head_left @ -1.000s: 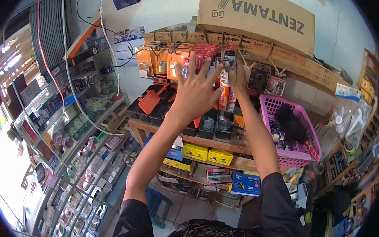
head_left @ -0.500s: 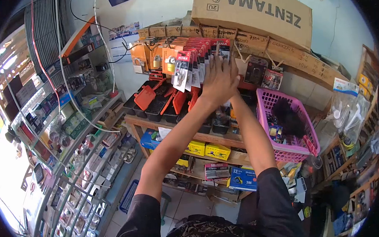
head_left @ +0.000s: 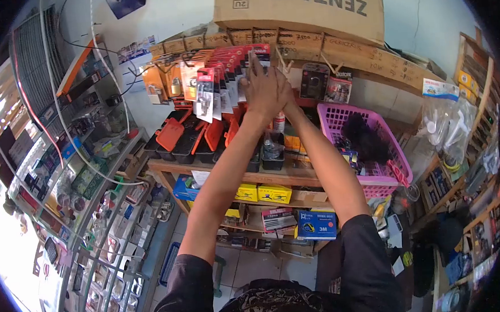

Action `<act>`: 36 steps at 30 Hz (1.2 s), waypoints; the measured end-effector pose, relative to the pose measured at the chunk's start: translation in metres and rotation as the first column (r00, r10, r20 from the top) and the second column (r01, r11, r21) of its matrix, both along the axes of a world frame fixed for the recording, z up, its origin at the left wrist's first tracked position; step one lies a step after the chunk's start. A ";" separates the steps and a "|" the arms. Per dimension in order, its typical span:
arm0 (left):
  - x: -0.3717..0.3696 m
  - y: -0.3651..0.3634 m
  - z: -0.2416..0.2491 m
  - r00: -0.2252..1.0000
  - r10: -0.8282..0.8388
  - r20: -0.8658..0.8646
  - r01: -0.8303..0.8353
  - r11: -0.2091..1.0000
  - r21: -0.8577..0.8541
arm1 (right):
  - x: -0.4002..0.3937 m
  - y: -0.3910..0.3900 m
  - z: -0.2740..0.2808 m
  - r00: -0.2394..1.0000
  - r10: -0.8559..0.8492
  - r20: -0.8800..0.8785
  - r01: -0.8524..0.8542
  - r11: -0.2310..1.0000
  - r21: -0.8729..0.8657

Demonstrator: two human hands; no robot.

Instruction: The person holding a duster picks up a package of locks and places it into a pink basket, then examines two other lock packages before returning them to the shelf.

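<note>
Red-topped blister packs [head_left: 235, 71] hang in a row on hooks under a wooden rail, the nearer ones showing silver hardware. At the right end of this row my left hand [head_left: 262, 91] closes over the front of a red-topped blister pack [head_left: 261, 50], fingers pointing up and hiding much of it. My right hand [head_left: 284, 92] is against the left hand's right side, with most of its fingers hidden behind. Left of the red packs hang orange-backed padlock packs [head_left: 155, 84]. Below my hands stand black bins with orange lids [head_left: 170, 134].
A large cardboard box [head_left: 298, 10] sits above the wooden rail [head_left: 358, 58]. To the right are a carded padlock [head_left: 315, 80] and a pink basket [head_left: 369, 180] holding dark material. Boxes, including a blue one [head_left: 316, 225], fill lower shelves. A goods rack [head_left: 104, 245] stands left.
The view has shifted, so the shelf and packs appear further left. Both hands remain at the red-topped pack, with the left fingers now reaching nearer its top and the right hand showing more.
</note>
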State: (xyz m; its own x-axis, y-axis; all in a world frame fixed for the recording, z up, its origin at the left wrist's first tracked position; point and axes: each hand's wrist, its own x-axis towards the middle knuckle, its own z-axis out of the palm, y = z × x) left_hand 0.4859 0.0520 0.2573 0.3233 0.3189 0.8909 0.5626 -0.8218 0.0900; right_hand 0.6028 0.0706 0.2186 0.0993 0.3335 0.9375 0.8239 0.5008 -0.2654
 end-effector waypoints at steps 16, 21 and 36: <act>-0.018 -0.005 0.007 0.989 -0.127 0.073 0.123 0.991 0.057 | 0.025 0.046 0.001 0.931 0.365 -0.023 -0.365 0.926 -0.098; -0.026 -0.009 0.013 0.980 -0.195 0.028 0.195 0.981 0.006 | 0.024 0.043 -0.001 0.943 0.328 -0.047 -0.332 0.932 -0.149; -0.053 -0.051 -0.005 0.924 -0.378 0.060 0.382 0.917 -0.112 | 0.002 -0.033 -0.030 0.993 0.115 0.011 -0.112 0.980 -0.164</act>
State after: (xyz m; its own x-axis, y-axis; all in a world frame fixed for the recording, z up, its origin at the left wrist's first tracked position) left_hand 0.4331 0.0005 0.2523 0.4092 0.2827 0.8675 0.2047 -0.9550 0.2146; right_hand 0.6045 0.0372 0.1889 0.0337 0.4901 0.8710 0.7700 0.5428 -0.3353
